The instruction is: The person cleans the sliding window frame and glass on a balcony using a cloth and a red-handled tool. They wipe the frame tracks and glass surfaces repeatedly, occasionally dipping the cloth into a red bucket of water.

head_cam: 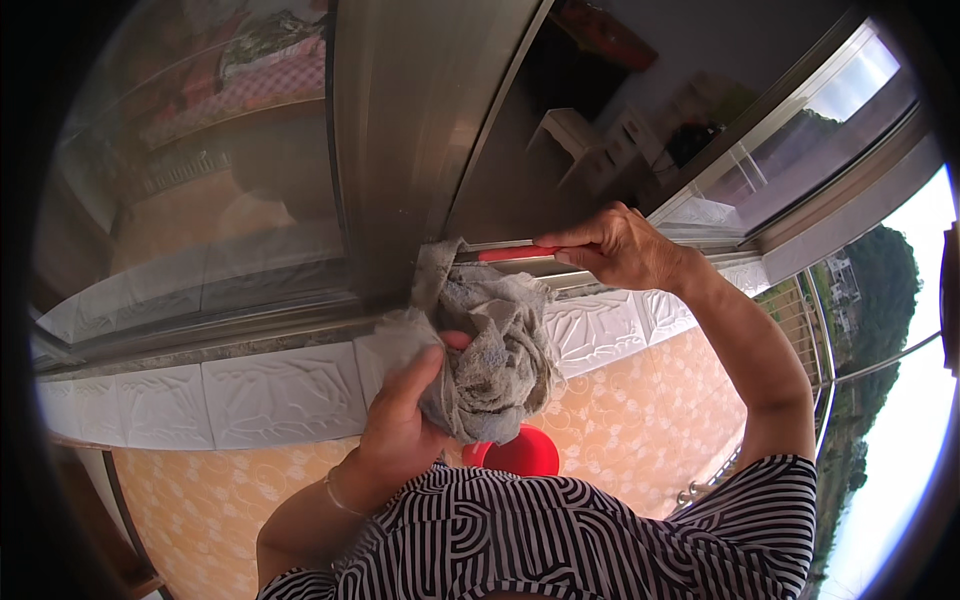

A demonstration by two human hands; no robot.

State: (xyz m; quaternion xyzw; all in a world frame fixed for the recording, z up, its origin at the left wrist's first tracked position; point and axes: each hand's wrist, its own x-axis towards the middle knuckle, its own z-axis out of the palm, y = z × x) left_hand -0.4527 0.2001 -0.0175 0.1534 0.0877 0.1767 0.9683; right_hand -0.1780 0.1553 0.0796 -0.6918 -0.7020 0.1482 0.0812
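Observation:
My left hand (409,409) grips a bunched, grey, worn cloth (499,356) in front of the window sill. Between the thumb and fingers of my right hand (619,251) is the red handle (517,253) of a slim tool. The tool points left along the track (570,281) of the sliding window. Its far end is covered by a fold of the cloth, so its kind cannot be told. The upper part of the cloth rests against the metal window frame (397,150).
White embossed tiles (281,397) line the sill's face. A red bucket (525,452) stands on the patterned orange floor (637,397) below me. Glass panes (225,187) rise ahead, with a white stool (566,131) visible behind one. A metal railing (817,330) runs at the right.

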